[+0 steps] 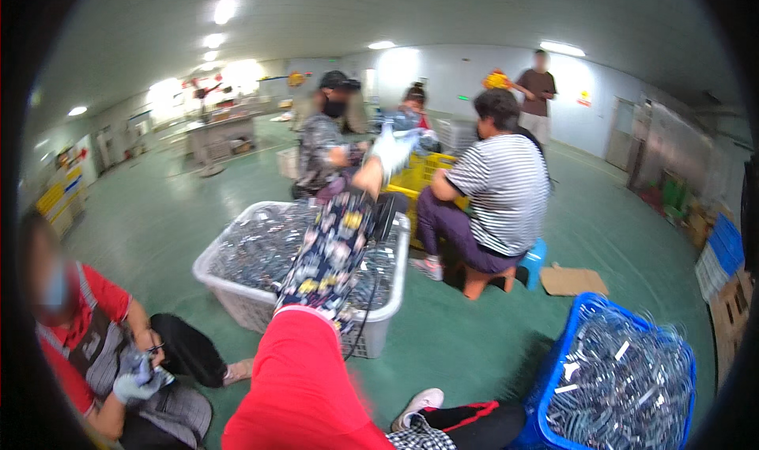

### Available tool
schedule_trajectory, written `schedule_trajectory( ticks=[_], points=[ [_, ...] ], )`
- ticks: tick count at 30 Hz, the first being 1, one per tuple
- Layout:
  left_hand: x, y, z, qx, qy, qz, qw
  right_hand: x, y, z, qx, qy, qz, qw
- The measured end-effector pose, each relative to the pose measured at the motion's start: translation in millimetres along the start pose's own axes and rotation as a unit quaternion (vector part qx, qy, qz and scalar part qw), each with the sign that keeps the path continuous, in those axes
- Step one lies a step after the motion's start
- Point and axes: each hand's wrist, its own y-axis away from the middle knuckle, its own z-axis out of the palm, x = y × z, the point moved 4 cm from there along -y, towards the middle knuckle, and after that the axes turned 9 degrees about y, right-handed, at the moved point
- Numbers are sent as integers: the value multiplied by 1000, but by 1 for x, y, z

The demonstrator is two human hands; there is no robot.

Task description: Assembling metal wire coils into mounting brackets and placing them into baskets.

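My left arm, in a red sleeve with a dark floral sleeve cover, stretches forward over a white basket point(245, 311). Coiled clear tubing fills that basket. My left hand point(391, 151), in a pale glove, is at the near side of a yellow crate point(407, 183). Motion blur smears its fingers, so their grip is unclear. A dark, partly clear bundle point(428, 141) shows beside the fingertips; whether they touch it I cannot tell. My right hand is out of the picture.
A blue basket point(545, 387) heaped with clear tubing stands at the lower right. Co-workers sit around the yellow crate, one in a striped shirt point(506, 185) on a stool. Another person in red point(103, 355) sits at the left. Cardboard point(573, 281) lies on the green floor.
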Motion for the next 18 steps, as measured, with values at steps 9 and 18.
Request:
schedule_trajectory(
  ticks=[9,18],
  points=[
    [-138,226,75,125,627,-296,710,-114,85,-193,59,-59,-245,966],
    [-75,197,-125,335,260,153,893,-461,125,-308,-66,-275,-584,761]
  ],
)
